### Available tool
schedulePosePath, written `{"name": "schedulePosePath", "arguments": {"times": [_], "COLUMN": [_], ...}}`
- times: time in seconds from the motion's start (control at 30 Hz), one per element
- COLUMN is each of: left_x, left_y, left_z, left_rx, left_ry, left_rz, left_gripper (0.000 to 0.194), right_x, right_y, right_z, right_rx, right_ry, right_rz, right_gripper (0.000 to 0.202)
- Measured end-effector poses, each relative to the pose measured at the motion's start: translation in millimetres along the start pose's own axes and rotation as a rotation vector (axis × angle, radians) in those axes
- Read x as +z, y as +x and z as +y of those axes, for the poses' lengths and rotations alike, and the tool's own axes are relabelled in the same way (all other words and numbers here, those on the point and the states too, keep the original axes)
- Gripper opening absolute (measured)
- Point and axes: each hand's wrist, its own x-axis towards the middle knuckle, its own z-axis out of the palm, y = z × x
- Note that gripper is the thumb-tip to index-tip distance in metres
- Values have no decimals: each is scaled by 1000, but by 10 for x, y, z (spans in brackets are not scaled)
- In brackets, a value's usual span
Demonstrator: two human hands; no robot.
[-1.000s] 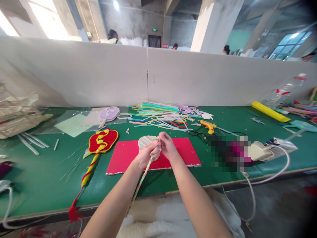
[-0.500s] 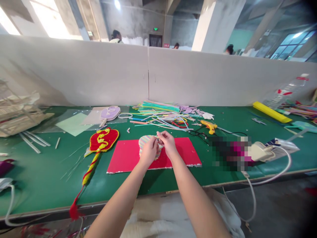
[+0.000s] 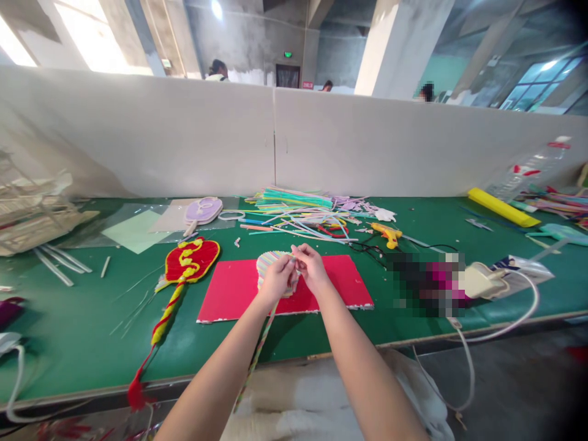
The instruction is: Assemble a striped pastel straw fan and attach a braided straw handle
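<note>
A pastel-striped fan-shaped piece (image 3: 267, 262) lies on the red board (image 3: 229, 288), partly covered by my hands. My left hand (image 3: 279, 275) is closed over its right part, thumb and fingers pinched together. Fingertip to fingertip with it, my right hand (image 3: 310, 264) is also closed in a pinch. Both seem to grip a twisted multicoloured pipe-cleaner cord (image 3: 260, 349), though the spot between the fingers is mostly hidden. The cord's loose length trails from under my left hand, over the table edge, beside my left forearm.
A red-and-yellow fan with tassel (image 3: 192, 262) lies left, a purple fan (image 3: 209, 210) behind it. Pipe cleaners (image 3: 294, 199) are heaped at the back. Rightward are a yellow glue gun (image 3: 388, 234), a white power strip (image 3: 484, 280) and a plastic bottle (image 3: 535, 168). A partition (image 3: 184, 135) stands behind.
The twisted cord now shows below my left hand, hanging past the table edge, where it was mostly hidden behind my forearm. My hands stay nearly in place, still pinching.
</note>
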Motion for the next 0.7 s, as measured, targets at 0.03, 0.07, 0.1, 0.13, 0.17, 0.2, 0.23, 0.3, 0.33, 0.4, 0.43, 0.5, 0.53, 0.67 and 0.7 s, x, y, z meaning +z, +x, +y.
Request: {"name": "schedulePosePath", "arguments": {"times": [0.03,0.07,0.1,0.13,0.17,0.2,0.23,0.3,0.33,0.4,0.43,0.5,0.53,0.67,0.7], "left_x": [-4,-8,-13,-17,-18,-17,-12,5,14,31,35,36,33,13,9], "left_y": [2,-3,-16,-34,-54,-75,-91,-101,-94,-64,-47,-27,-27,-72,-83], "left_z": [15,35,57,80,101,117,127,127,119,93,80,58,51,41,41], "left_rx": [-10,-18,-29,-40,-53,-65,-76,-84,-76,-39,-10,62,97,142,133], "left_ry": [-32,-55,-109,-184,-271,-359,-435,-489,-454,-332,-260,-73,42,512,567], "left_rz": [-35,-69,-108,-152,-201,-252,-299,-347,-330,-231,-157,1,66,210,223], "left_gripper": [23,24,25,26,28,28,29,29,28,28,27,24,22,19,20], "right_x": [-8,-18,-30,-44,-58,-72,-83,-94,-91,-72,-57,-26,-12,8,7], "right_y": [-7,-15,-24,-34,-43,-52,-59,-65,-64,-52,-43,-24,-16,7,11], "right_z": [-11,-21,-30,-37,-41,-44,-45,-45,-45,-46,-47,-45,-42,-11,-2], "right_rx": [15,26,36,40,40,36,31,30,35,45,43,31,27,45,44], "right_ry": [8,9,12,21,35,54,74,100,98,73,65,61,61,21,10], "right_rz": [-22,-42,-61,-84,-112,-145,-178,-222,-214,-140,-95,-24,-4,30,32], "right_gripper": [38,39,41,43,46,48,49,51,51,50,48,45,44,39,38]}}
